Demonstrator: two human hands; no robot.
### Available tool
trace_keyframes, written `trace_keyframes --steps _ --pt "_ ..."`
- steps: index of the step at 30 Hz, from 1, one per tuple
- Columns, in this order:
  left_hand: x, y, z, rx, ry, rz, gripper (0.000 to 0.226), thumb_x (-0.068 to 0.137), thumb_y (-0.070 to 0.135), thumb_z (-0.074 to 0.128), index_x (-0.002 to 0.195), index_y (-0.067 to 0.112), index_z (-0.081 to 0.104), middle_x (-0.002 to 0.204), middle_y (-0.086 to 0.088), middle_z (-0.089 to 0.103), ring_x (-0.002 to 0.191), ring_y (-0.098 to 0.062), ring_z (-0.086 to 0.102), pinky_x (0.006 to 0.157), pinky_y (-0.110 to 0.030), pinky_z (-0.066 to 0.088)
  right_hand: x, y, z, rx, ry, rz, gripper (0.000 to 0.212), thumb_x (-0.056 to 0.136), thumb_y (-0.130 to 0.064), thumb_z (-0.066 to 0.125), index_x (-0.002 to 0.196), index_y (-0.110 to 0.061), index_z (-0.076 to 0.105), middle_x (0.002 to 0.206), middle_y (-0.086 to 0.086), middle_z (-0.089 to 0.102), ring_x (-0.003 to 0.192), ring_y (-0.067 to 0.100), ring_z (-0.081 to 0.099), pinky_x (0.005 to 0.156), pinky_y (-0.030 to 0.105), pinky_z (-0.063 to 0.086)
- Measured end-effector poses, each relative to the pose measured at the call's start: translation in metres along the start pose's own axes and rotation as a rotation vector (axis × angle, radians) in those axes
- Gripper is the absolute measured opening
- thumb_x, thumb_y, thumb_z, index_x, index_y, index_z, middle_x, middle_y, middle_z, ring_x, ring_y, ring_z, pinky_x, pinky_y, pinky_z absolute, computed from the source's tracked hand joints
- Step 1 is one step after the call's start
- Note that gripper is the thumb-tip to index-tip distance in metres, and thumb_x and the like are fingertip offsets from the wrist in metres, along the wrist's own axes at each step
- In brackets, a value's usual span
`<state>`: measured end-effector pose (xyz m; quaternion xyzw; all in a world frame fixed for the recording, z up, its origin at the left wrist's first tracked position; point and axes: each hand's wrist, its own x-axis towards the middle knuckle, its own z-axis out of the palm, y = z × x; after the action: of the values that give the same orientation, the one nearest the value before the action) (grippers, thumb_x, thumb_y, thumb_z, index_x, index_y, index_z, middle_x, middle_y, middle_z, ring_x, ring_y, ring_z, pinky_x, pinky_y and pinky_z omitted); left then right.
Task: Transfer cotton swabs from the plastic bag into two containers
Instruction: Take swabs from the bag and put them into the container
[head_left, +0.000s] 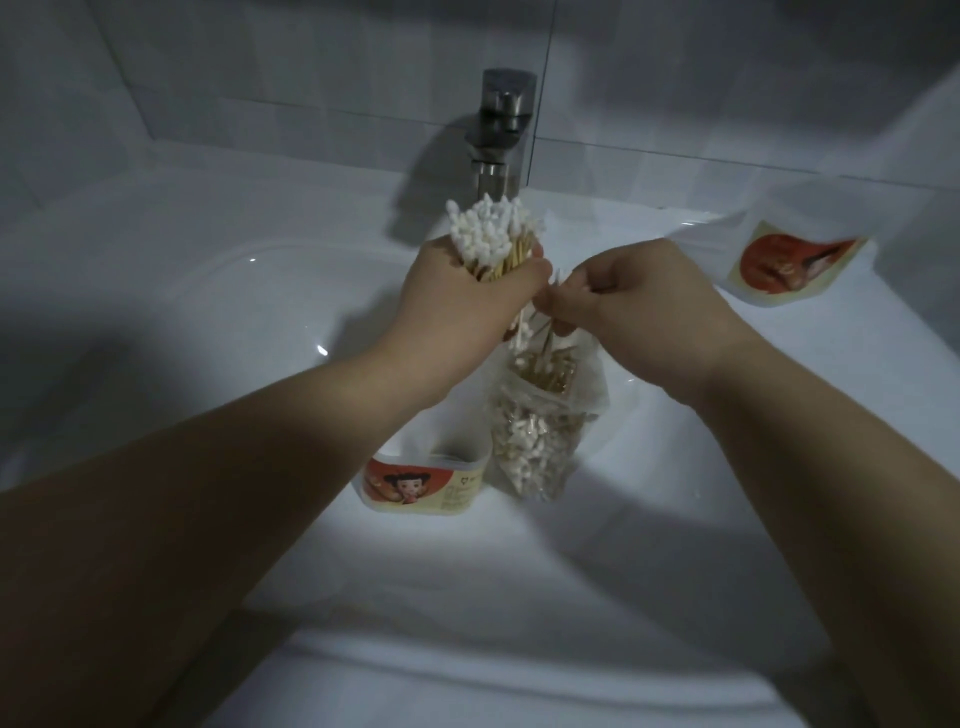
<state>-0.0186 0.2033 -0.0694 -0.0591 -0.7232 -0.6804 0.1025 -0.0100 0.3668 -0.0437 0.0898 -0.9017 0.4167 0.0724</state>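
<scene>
My left hand (462, 291) grips a thick bundle of cotton swabs (488, 236), white tips up, wooden sticks in the fist. My right hand (623, 296) pinches a few swabs (540, 332) just above the open mouth of the clear plastic bag (540, 431). The bag stands inside the sink and still holds many swabs. A white container with a red cartoon label (421, 483) stands left of the bag, partly hidden by my left forearm. A second white container with a red label (800, 265) lies on the sink's right rim.
A white sink basin (208, 332) fills the view. A steel tap (501, 135) rises at the back centre, right behind the bundle. Grey wall tiles stand behind it. The sink's front rim (519, 670) runs along the bottom.
</scene>
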Motion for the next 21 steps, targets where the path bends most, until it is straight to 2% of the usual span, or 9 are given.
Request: trace_keyframes --steps 3,5,6,8,11,15,18,21 --pt "0.0013 -0.004 0.0001 -0.033 -0.021 -0.033 0.008 0.087 0.015 0.077 0.091 0.021 0.073 0.086 0.006 0.077 0.085 -0.009 0.075 0.073 -0.023 0.061 -0.0006 -0.0003 -0.0048 0.041 0.046 0.01 0.037 0.086 -0.045 0.077 0.065 -0.014 0.075 0.046 0.002 0.052 0.032 0.007 0.029 0.033 0.016 0.024" --pt "0.002 -0.005 -0.0007 -0.089 -0.028 -0.052 0.01 0.086 0.016 0.079 0.092 0.022 0.074 0.089 0.007 0.078 0.087 -0.006 0.075 0.073 -0.021 0.06 0.0001 0.0008 -0.0059 0.063 0.067 0.027 0.037 0.087 -0.041 0.076 0.067 -0.01 0.074 0.04 -0.004 0.048 0.029 0.006 0.029 0.032 0.014 0.023" --pt "0.0024 -0.0054 -0.0008 -0.108 -0.033 -0.058 0.011 0.083 0.018 0.08 0.093 0.022 0.075 0.09 0.006 0.079 0.089 -0.007 0.075 0.077 -0.024 0.061 0.0003 0.0017 -0.0061 0.078 0.075 0.037 0.037 0.088 -0.039 0.076 0.068 -0.008 0.074 0.039 -0.007 0.048 0.028 0.006 0.031 0.032 0.014 0.024" --pt "0.003 -0.0054 -0.0019 -0.121 -0.059 -0.072 0.019 0.08 0.023 0.08 0.097 0.017 0.076 0.096 0.001 0.079 0.096 -0.014 0.075 0.093 -0.039 0.06 0.0015 0.0028 -0.0057 0.105 0.097 0.045 0.034 0.089 -0.037 0.076 0.07 -0.009 0.074 0.044 -0.007 0.058 0.034 0.008 0.043 0.035 0.014 0.032" --pt "0.0014 -0.0041 -0.0036 -0.112 -0.13 -0.1 0.032 0.074 0.026 0.076 0.103 0.012 0.075 0.106 -0.009 0.078 0.106 -0.022 0.073 0.104 -0.05 0.053 0.0038 0.0038 -0.0049 0.131 0.115 0.051 0.029 0.089 -0.036 0.076 0.074 -0.011 0.077 0.069 0.002 0.074 0.064 0.019 0.067 0.057 0.021 0.051" --pt "-0.0009 -0.0039 -0.0047 -0.063 -0.238 -0.104 0.033 0.075 0.024 0.072 0.107 0.013 0.075 0.109 -0.011 0.077 0.107 -0.023 0.073 0.104 -0.053 0.053 0.0041 0.0024 -0.0026 0.173 0.1 0.049 0.026 0.09 -0.03 0.074 0.073 -0.011 0.076 0.066 0.001 0.073 0.058 0.006 0.066 0.053 0.016 0.049" --pt "-0.0012 -0.0048 -0.0046 -0.047 -0.253 -0.101 0.036 0.076 0.022 0.071 0.111 0.01 0.074 0.109 -0.011 0.077 0.106 -0.023 0.073 0.103 -0.052 0.054 0.0044 0.0016 -0.0019 0.203 0.119 0.054 0.025 0.09 -0.027 0.073 0.071 -0.011 0.074 0.065 0.004 0.072 0.056 0.01 0.063 0.052 0.022 0.05" --pt "-0.0009 -0.0062 -0.006 -0.017 -0.272 -0.088 0.03 0.082 0.018 0.073 0.111 0.012 0.074 0.107 -0.008 0.078 0.103 -0.02 0.074 0.1 -0.048 0.057 0.0048 0.0015 -0.002 0.226 0.132 0.048 0.024 0.09 -0.024 0.072 0.07 -0.01 0.072 0.058 -0.002 0.068 0.051 0.007 0.059 0.05 0.021 0.049"
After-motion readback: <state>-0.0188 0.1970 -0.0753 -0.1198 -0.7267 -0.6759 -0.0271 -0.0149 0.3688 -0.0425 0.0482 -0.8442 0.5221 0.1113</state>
